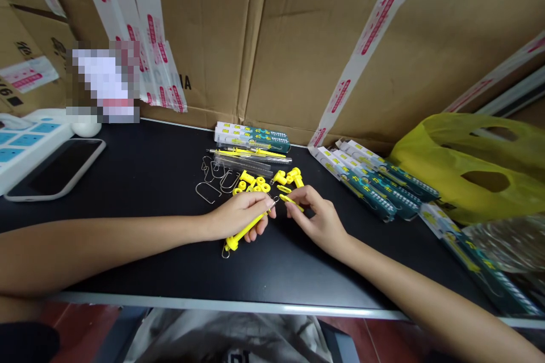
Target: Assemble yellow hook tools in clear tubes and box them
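Note:
My left hand (247, 212) is closed around a yellow rod (247, 228), with a flanged yellow end and a wire hook (225, 252) at its lower left. A small metal loop (276, 200) sticks out past my left fingertips. My right hand (317, 216) pinches a thin yellow ring-like piece (291, 202), held just to the right of that loop. Just beyond my hands lie loose yellow caps (293, 174), small yellow rings (259, 185) and several bent wire hooks (208, 190). Behind them rest clear plastic tubes (242, 163) and thin yellow rods (251, 152).
Printed narrow boxes lie at the back (251, 135), at the right (361, 181) and near the right edge (477, 261). A yellow plastic bag (443, 147) sits at far right. On the left are a phone (59, 170) and a power strip (29, 139). Cardboard (204, 28) walls the back.

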{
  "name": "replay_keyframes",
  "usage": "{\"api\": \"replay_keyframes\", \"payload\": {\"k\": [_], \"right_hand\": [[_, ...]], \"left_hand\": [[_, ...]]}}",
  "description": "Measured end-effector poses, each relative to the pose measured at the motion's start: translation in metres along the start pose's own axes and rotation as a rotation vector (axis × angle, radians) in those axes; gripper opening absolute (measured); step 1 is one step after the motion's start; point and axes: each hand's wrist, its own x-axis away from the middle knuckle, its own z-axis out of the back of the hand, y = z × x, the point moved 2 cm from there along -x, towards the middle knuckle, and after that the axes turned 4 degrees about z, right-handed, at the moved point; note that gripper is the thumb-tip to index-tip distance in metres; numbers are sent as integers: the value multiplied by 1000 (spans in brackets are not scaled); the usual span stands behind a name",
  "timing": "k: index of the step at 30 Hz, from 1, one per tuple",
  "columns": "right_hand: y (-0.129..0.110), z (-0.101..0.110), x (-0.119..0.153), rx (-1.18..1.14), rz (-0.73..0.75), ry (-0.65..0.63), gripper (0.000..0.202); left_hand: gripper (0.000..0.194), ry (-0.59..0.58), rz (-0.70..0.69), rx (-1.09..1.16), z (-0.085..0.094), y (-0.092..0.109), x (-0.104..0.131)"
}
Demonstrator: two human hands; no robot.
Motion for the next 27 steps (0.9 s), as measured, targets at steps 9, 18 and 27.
{"api": "replay_keyframes", "payload": {"k": [9,18,27], "right_hand": [[0,-1,0,23,43,-22,2],[1,0,2,291,274,-25,9],[0,-3,4,176,199,-108,9]], "left_hand": [[35,-15,5,9,0,-2,-1],[33,-13,13,-16,0,-1,0],[34,18,-54,-93,1,-3,3]]}}
